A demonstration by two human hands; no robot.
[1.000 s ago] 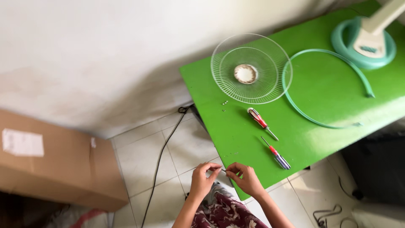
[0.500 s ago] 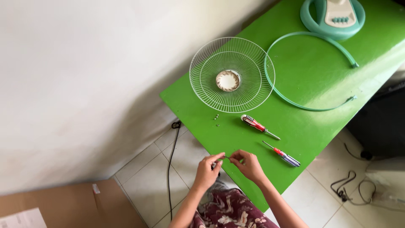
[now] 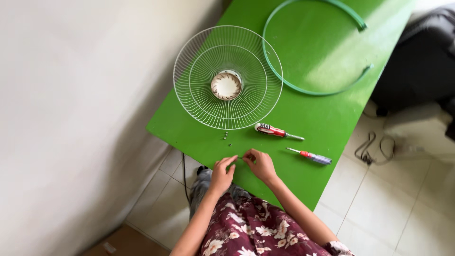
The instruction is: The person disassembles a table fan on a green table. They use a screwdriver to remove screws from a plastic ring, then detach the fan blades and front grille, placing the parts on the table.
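My left hand (image 3: 222,174) and my right hand (image 3: 260,164) meet over the near edge of the green table (image 3: 327,114). Their fingertips pinch a tiny thin metal piece (image 3: 241,158) between them. Just beyond the hands lie several small screws (image 3: 227,138). A white wire fan guard (image 3: 227,77) with a round centre cap rests on the table further away. Two screwdrivers are to the right of my hands: one with a red and white handle (image 3: 271,130), one with a red and blue handle (image 3: 312,156).
A green plastic ring band (image 3: 303,89), open at one side, lies beyond the guard. White wall is on the left. Tiled floor lies below the table, with a black cable (image 3: 184,178) under it and coiled wires (image 3: 368,147) on the right. A dark object (image 3: 417,61) stands at far right.
The view has swung, so the table sits more central and the fan base has left the frame. My hands stay together on the small piece, now over the table edge.
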